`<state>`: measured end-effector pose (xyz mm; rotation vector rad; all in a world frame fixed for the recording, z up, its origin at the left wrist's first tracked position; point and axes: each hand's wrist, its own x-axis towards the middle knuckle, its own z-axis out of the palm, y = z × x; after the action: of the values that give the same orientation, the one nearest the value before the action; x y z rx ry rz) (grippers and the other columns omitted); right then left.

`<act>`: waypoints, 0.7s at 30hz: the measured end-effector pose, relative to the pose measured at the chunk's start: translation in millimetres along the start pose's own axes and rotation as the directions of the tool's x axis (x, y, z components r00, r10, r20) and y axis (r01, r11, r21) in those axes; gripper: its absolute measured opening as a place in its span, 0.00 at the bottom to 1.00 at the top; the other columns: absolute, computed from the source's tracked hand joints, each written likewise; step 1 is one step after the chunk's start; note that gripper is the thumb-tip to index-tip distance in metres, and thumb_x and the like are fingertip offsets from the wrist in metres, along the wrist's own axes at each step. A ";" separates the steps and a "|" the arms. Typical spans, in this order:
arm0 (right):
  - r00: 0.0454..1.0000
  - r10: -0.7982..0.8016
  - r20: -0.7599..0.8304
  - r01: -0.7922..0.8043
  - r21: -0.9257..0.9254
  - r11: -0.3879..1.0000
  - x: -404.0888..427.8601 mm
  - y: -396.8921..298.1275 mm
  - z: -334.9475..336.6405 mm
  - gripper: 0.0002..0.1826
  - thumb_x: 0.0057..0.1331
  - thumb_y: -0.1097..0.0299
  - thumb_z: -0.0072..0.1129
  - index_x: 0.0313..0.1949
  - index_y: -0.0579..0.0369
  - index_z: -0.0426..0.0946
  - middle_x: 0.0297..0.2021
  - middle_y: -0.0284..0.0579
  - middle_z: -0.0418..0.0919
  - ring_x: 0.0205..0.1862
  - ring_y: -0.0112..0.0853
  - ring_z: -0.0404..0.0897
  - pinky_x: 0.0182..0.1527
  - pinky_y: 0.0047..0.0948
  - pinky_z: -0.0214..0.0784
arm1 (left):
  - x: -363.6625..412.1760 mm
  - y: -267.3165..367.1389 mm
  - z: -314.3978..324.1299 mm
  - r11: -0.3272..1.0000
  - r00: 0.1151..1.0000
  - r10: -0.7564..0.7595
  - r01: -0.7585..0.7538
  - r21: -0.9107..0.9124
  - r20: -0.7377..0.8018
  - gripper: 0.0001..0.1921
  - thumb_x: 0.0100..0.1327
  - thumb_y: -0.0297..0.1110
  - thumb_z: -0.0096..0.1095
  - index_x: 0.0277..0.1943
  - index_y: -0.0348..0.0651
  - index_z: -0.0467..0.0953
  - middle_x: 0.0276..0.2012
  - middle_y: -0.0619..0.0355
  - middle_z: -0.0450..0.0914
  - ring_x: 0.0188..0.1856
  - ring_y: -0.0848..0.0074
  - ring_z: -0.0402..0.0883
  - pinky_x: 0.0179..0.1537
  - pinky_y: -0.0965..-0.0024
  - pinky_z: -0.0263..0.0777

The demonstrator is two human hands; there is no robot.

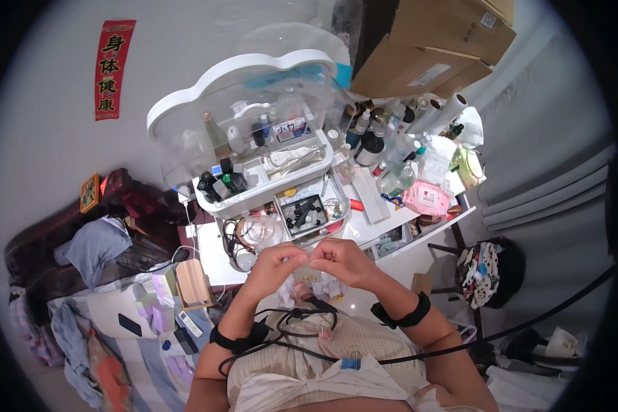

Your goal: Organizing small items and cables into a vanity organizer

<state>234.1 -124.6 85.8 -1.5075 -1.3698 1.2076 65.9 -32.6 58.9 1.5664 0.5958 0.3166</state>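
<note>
My left hand (280, 265) and my right hand (340, 260) meet fingertip to fingertip over the near edge of the white table (360, 229). Thumb and fingers are pinched together on both; whether something small or clear is between them cannot be told. Just beyond them lies a black tray (304, 219) with black pieces, inside a white drawer section. Behind it stands a white cosmetics organizer (268, 198) with a raised clear lid, holding bottles and tools. Coiled dark cable (232, 239) lies left of the hands.
Bottles (371, 147) crowd the table's back right, near a pink wipes pack (426, 198). An open drawer (417, 232) juts out at right. A black cable (494, 335) crosses my lap. A stool with patterned cloth (479, 273) stands right; a wooden holder (193, 283) is left.
</note>
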 end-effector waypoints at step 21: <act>0.877 0.368 -0.308 -0.085 0.654 0.751 38.8 34.3 -26.8 0.07 0.58 0.70 0.50 0.34 0.60 0.68 0.21 0.37 0.71 0.21 0.22 0.73 0.22 0.18 0.67 | 17.1 -16.7 9.8 0.918 0.982 -0.179 0.147 -0.367 -0.055 0.08 0.58 0.28 0.54 0.39 0.34 0.73 0.28 0.60 0.77 0.31 0.84 0.73 0.36 0.82 0.65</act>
<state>268.5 -89.4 54.4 -1.3488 -0.4139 1.2259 82.3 -31.5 38.9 1.1438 0.6901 0.3486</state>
